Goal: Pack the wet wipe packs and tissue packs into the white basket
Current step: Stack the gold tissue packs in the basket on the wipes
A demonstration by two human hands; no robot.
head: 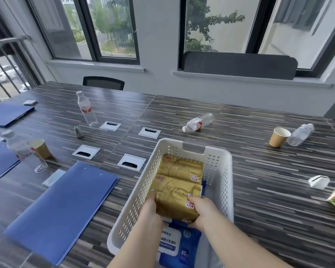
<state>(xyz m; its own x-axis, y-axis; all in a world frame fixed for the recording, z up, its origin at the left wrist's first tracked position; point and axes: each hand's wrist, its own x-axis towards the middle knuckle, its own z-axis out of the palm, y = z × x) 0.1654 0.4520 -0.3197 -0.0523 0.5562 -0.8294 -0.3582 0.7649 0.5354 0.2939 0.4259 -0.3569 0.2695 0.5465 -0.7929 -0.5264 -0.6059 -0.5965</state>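
White basket [219, 171] is running off the bottom edge; its near end is hidden by both forearms. Blue wet wipe pack [184, 246] is lying inside at that near end, partly covered. Left hand [150, 207] and right hand [203, 209] are gripping the nearest gold tissue pack [175, 204] from either side, fingers curled round it, inside the basket just behind a second gold pack [180, 167]
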